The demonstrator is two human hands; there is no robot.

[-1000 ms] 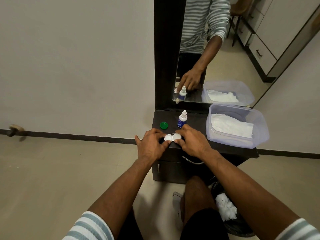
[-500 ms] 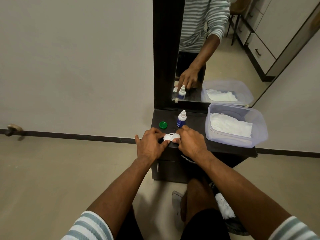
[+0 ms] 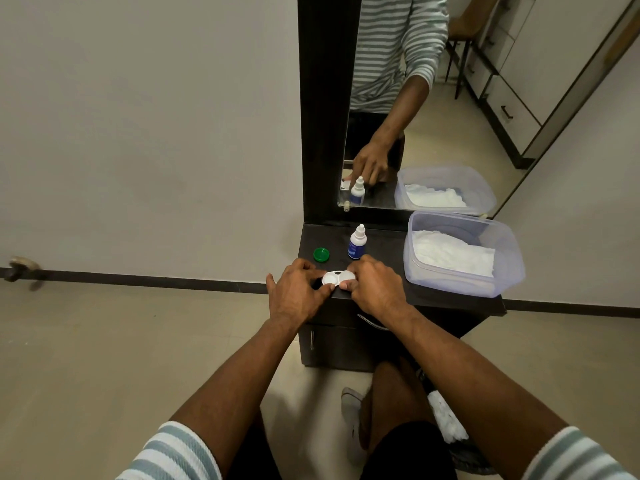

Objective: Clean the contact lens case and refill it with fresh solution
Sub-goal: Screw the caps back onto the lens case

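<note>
Gripping the white contact lens case (image 3: 337, 277) from both ends, the left hand (image 3: 297, 292) and right hand (image 3: 375, 287) curl their fingers round it at the front edge of the dark table (image 3: 450, 299). Its left well shows uncovered between the hands. Just behind the case, a green cap (image 3: 321, 254) lies flat and a small solution bottle (image 3: 357, 242) stands upright, capped. To the right sits a clear plastic tub (image 3: 502, 268) holding white tissue (image 3: 453, 252). A mirror (image 3: 433, 98) rises behind the table.
</note>
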